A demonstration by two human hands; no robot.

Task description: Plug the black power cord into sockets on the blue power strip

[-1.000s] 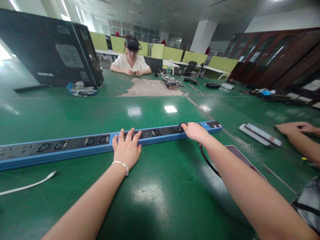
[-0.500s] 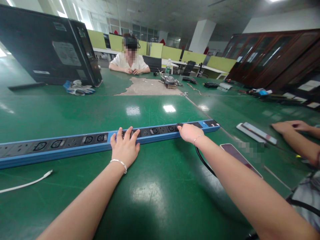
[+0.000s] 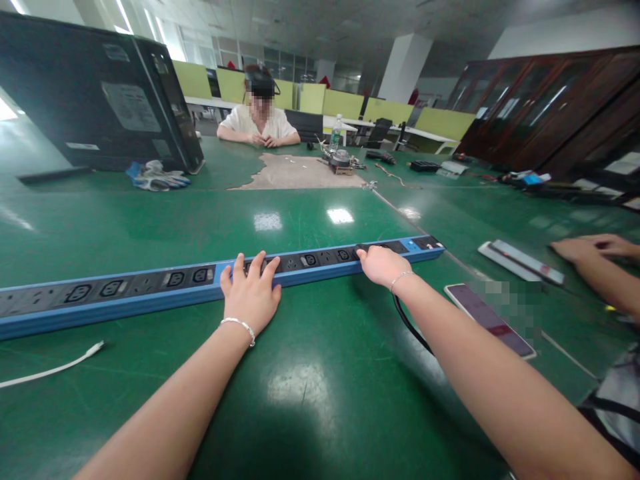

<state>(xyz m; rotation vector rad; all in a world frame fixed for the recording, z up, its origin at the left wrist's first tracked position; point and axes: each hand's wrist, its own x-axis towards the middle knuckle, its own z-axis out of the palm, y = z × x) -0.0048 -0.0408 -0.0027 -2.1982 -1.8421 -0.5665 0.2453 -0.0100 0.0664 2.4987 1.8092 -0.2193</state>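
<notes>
A long blue power strip (image 3: 175, 293) with black sockets lies across the green table (image 3: 320, 220). My left hand (image 3: 251, 287) rests on the strip near its middle, fingers spread over the top and holding nothing. Farther right, my right hand (image 3: 383, 267) is closed at the strip's sockets around a black plug, which my fingers mostly hide. From under that hand a black cable (image 3: 407, 323) runs down and passes behind my right forearm.
A white cable (image 3: 60, 367) lies at left, a phone (image 3: 490, 320) and a silver bar (image 3: 520, 261) at right. Another person's hands (image 3: 590, 250) rest at the right edge. Gloves (image 3: 157, 177) lie beside a black computer case (image 3: 110, 100). A person (image 3: 260, 123) sits opposite.
The view has shifted slightly, so the phone and silver bar appear a little farther right. Both my hands keep their places on the strip.
</notes>
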